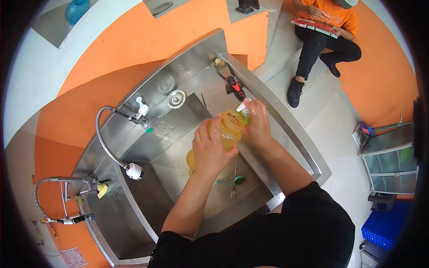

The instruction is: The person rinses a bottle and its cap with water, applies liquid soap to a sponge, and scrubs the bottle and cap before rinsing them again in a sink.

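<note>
My left hand (211, 147) is wrapped around a translucent yellow plastic bottle (231, 137). The bottle is tilted, with its uncapped mouth facing up towards me. Close beside that mouth, my right hand (258, 124) grips a pump dispenser bottle (247, 120) of green liquid, fingers at its white pump head (243, 105). My palm and fingers hide most of the dispenser. Below both hands, a metal fork (233, 191) lies on the floor of the stainless steel sink (214, 209). A green cap with a strap (239, 180) rests against the fork.
A scraper (223, 68) and a red-and-black handled tool (236, 89) lie on the steel drainboard. A drain strainer (176, 99) sits near the hose faucet (100, 134). Beyond the sink, a person (325, 33) sits on steps holding a red box. A second spray faucet (63, 219) stands left.
</note>
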Motion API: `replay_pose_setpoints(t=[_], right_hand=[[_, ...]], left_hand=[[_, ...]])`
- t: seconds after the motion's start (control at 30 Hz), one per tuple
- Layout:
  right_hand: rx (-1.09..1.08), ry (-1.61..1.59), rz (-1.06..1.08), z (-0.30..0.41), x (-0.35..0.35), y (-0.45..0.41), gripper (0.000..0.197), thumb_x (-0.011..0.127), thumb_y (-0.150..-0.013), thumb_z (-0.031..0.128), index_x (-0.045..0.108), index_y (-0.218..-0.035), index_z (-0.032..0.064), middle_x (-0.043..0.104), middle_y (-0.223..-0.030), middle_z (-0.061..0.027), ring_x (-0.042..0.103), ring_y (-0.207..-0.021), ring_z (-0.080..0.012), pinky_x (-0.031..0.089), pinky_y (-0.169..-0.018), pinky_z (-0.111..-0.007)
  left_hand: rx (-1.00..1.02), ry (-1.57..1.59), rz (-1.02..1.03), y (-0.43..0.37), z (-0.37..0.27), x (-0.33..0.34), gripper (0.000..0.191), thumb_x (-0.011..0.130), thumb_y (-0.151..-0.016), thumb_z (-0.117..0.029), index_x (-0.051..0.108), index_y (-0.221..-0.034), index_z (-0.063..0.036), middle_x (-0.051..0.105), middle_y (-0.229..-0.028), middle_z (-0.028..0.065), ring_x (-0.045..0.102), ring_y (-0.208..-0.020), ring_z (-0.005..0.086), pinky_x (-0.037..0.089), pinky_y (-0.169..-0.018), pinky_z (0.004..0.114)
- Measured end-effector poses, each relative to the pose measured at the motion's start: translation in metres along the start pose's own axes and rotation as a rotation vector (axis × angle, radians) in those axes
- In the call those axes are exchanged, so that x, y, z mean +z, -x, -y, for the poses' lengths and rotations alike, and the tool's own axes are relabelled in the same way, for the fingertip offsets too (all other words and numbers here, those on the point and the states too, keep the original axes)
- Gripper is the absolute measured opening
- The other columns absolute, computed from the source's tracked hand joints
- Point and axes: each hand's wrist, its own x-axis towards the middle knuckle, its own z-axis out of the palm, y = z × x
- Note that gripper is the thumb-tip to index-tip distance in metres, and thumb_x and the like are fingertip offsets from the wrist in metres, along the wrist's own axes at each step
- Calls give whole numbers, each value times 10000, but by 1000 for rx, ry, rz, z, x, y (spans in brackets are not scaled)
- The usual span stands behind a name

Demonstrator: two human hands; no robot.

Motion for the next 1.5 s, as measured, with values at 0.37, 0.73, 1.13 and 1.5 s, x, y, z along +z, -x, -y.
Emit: replay_pose_setpoints(t=[0.37,0.73,1.13,1.5], right_hand=[[-6,22,-6,0,2,-2,655,738,-556,92,402,-1118,79,502,-957,-147,475,-898,-337,388,-779,-425],[48,24,20,4,-1,-4,656,734,-568,92,400,-1132,69,507,-934,-147,480,-882,-333,387,-773,-428],[-29,-14,12,-3,1,-2,656,721,-579,63,385,-1142,80,513,-936,-142,487,-869,-330,381,-769,-420],[11,-14,11,-1,2,3,678,747,-549,92,396,-1129,94,507,-959,-133,485,-877,-325,381,-760,-422]], left_hand=[[4,-33,9,1,-2,-1,826,726,-513,-159,323,-1230,-84,402,-1103,173,422,-990,349,377,-836,424],[-9,1,9,3,-2,2,832,736,-530,-213,330,-1251,-129,392,-1139,156,408,-1042,328,379,-832,440],[25,-6,-25,-1,-6,-1,826,730,-508,-159,324,-1224,-91,401,-1098,179,421,-989,351,376,-827,428],[37,-69,-130,-1,-1,2,854,755,-514,-185,327,-1251,-120,397,-1133,176,418,-1018,334,359,-831,429]])
